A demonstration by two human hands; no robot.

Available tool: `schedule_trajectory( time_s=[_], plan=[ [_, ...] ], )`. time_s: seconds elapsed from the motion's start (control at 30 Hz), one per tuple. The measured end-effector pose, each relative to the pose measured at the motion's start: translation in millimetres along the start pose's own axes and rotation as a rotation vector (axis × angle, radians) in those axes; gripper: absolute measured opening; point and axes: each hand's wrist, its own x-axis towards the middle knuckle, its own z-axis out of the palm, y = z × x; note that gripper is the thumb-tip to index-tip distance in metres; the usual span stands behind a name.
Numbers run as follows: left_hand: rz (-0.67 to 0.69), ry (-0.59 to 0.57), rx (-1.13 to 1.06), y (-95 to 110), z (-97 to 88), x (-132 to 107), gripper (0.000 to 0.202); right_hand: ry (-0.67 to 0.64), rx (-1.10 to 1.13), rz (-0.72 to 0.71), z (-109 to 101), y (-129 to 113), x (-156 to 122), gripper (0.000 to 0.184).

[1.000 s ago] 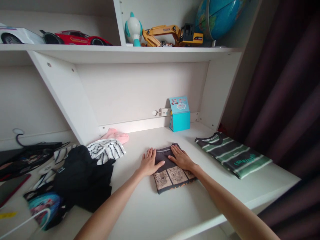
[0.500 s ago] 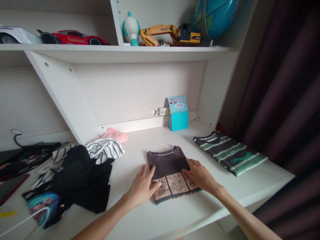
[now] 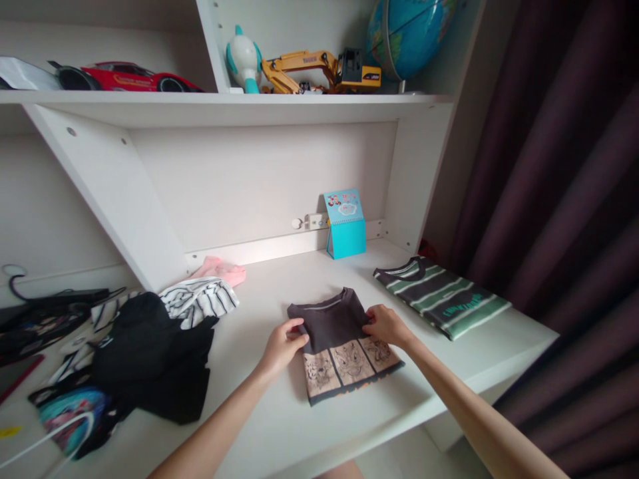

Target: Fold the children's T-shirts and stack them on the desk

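Note:
A folded dark grey T-shirt (image 3: 335, 329) with a row of cartoon panels lies on the white desk (image 3: 259, 432), its collar pointing away from me. My left hand (image 3: 283, 346) pinches the shirt's left edge between thumb and fingers. On the opposite side, my right hand (image 3: 389, 326) grips the right edge, fingers curled and thumb against the cloth. To the right lies a folded green and dark striped T-shirt (image 3: 444, 296), apart from my hands.
Left on the desk are a black garment (image 3: 154, 359), a striped white garment (image 3: 200, 301) and a pink cloth (image 3: 219, 271). A turquoise desk calendar (image 3: 348, 236) stands at the back. Overhead, a shelf (image 3: 279, 100) holds a toy excavator (image 3: 324, 70) and a globe (image 3: 414, 40).
My hands have gone from lying spread on the grey T-shirt to pinching its two side edges. The view has shifted slightly to the right.

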Motion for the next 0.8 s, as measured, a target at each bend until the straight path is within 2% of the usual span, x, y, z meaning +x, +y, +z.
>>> schedule_trajectory(
  time_s=[0.1,0.2,0.3,0.37,0.5,0.57,0.63,0.7,0.8],
  plan=[
    [-0.077,-0.028,-0.213,7.2,8.1,-8.0,0.066,0.022,0.011,-0.038,-4.4,6.6,-4.5,0.007],
    [-0.095,-0.055,-0.334,12.4,17.3,-12.6,0.075,0.03,0.034,-0.086,-8.4,12.6,-7.5,0.016],
    [-0.007,-0.044,-0.285,21.3,32.1,-11.4,0.075,0.06,0.085,-0.137,-21.9,22.8,-5.6,0.028],
    [0.107,-0.043,-0.238,32.3,48.4,-5.1,0.07,0.147,0.1,-0.18,-42.2,35.3,-1.0,0.03],
    [0.362,-0.068,-0.191,65.5,102.6,24.1,0.063,0.362,-0.018,-0.198,-106.5,78.6,14.9,0.024],
    [0.42,-0.061,-0.176,83.5,138.7,44.8,0.063,0.438,-0.126,-0.123,-139.9,105.6,25.3,0.023],
    [0.418,-0.04,-0.141,98.7,176.8,65.2,0.065,0.488,-0.231,-0.015,-165.5,131.7,36.1,0.024],
    [0.397,-0.028,-0.09,108.0,212.2,82.1,0.066,0.505,-0.293,0.067,-178.5,154.7,46.3,0.027],
    [0.36,-0.003,-0.019,107.6,250.0,98.5,0.065,0.478,-0.306,0.116,-172.5,184.2,59.2,0.03]
  ],
)
